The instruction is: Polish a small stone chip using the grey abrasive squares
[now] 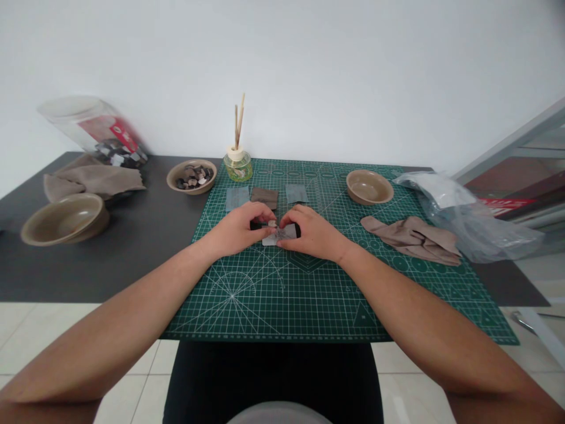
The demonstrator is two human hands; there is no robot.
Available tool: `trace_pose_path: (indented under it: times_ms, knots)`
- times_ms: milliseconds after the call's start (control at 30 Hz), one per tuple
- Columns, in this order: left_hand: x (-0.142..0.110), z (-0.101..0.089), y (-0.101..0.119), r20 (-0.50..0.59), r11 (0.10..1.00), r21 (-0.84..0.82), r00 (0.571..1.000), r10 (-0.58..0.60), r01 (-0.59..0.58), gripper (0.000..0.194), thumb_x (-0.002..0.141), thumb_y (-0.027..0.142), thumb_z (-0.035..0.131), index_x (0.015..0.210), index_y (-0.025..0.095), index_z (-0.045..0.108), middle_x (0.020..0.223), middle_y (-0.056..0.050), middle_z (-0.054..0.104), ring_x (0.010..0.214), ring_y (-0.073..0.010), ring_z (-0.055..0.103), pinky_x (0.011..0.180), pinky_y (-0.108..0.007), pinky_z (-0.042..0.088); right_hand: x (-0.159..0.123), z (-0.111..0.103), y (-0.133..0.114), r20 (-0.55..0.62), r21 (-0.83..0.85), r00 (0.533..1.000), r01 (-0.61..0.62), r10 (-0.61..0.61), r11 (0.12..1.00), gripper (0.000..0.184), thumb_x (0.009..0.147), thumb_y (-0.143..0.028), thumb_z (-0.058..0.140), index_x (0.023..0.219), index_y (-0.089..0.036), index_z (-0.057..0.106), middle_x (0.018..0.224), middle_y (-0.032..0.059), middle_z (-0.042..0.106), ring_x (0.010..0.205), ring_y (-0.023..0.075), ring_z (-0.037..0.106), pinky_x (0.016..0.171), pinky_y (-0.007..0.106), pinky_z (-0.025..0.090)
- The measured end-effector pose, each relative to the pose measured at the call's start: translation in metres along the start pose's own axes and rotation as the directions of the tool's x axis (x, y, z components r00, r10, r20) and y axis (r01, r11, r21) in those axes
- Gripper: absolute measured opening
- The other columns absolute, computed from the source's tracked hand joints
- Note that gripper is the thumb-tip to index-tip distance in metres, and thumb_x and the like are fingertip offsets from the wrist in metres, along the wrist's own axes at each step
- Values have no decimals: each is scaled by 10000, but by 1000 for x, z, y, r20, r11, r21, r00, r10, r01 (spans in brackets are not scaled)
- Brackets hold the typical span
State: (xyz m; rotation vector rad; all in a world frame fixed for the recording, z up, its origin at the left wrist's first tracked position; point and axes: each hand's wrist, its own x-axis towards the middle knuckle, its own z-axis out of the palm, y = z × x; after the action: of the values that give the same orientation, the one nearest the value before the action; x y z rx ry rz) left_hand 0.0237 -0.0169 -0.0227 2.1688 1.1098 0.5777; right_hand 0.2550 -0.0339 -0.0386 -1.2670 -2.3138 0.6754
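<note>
Over the middle of the green cutting mat (238, 265), both hands meet at a small grey square piece (282, 234), cloth-like and puckered at its centre. Thumb and fingers of my left hand (241, 229) are closed on its left side, where a small pale-brown bit shows by the fingertips. From the right, my right hand (313, 234) pinches the same piece with thumb and bent forefinger. Fingers partly hide it, so its exact kind is unclear. Just beyond lie a blue-grey square (238, 197), a brown square (265, 197) and another blue-grey square (296, 192).
A bowl of small dark and pinkish pieces (192, 176) and a reed diffuser (238, 166) stand behind left. Further left are a bowl (66, 221), brown cloth (95, 178) and clear container (101, 129). Rightward sit another bowl (369, 187), crumpled cloth (415, 238) and plastic bag (477, 224).
</note>
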Motion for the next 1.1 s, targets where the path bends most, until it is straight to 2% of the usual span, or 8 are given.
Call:
trace_pose_path:
  times_ms: [133, 367, 667, 767, 833, 933, 1000, 1100]
  knots:
    - [0, 2, -2, -12, 996, -68, 998, -62, 62, 245, 871, 437, 701, 973, 214, 683, 891, -14, 696, 829, -193, 650, 765, -340, 508, 1, -2, -2, -15, 122, 998, -52, 54, 991, 395, 738, -244, 875, 1083, -208, 686, 1021, 27, 678, 940, 214, 636, 841, 352, 470]
    - [1, 5, -6, -45, 971, -203, 990, -137, 125, 300, 803, 435, 771, 969, 214, 656, 817, -5, 708, 766, -185, 678, 727, -335, 541, 0, -1, 1, -28, 386, 995, -81, 99, 919, 297, 758, -212, 770, 1022, -236, 636, 776, -67, 638, 679, 138, 567, 675, 294, 430]
    - [1, 9, -3, -33, 915, -391, 992, -126, 103, 324, 756, 389, 814, 911, 212, 590, 743, 16, 679, 681, -148, 640, 650, -294, 511, 4, 4, -2, -198, 565, 973, 13, 120, 825, 125, 822, -317, 740, 905, -227, 717, 873, 0, 747, 800, 171, 663, 763, 332, 523]
    - [0, 10, -2, -62, 911, -402, 990, -126, 90, 338, 761, 408, 814, 907, 212, 580, 731, 23, 659, 658, -136, 613, 630, -280, 486, 4, 5, -5, -186, 659, 976, 35, 117, 751, 173, 873, -373, 724, 972, -233, 745, 969, 13, 781, 885, 182, 704, 817, 345, 557]
    - [0, 9, 0, -84, 909, -409, 988, -128, 83, 344, 765, 419, 815, 901, 212, 575, 734, 23, 655, 651, -130, 598, 623, -275, 476, 4, 6, -7, -132, 697, 984, 7, 118, 717, 223, 887, -401, 721, 1042, -244, 749, 1027, 15, 785, 895, 186, 710, 777, 336, 572]
    - [0, 8, 2, -101, 915, -394, 986, -135, 85, 333, 777, 431, 810, 901, 209, 596, 729, 21, 648, 652, -131, 592, 619, -275, 470, 3, 6, -7, -79, 668, 991, -30, 111, 744, 286, 856, -367, 746, 1119, -254, 742, 1041, 6, 776, 812, 176, 690, 690, 318, 558]
    - [0, 7, 2, -124, 923, -376, 983, -137, 81, 320, 777, 429, 811, 900, 207, 616, 730, 19, 647, 658, -135, 595, 628, -281, 480, 2, 6, -7, -124, 594, 985, -23, 120, 804, 287, 830, -324, 758, 1106, -248, 746, 997, -2, 770, 774, 171, 670, 700, 320, 537]
    - [0, 6, 1, -155, 924, -379, 981, -113, 47, 300, 775, 401, 819, 911, 193, 651, 783, -2, 685, 699, -141, 623, 683, -298, 516, 1, 4, -7, -227, 486, 965, -7, 134, 874, 171, 817, -293, 770, 977, -232, 764, 888, -11, 763, 789, 180, 668, 743, 321, 504]
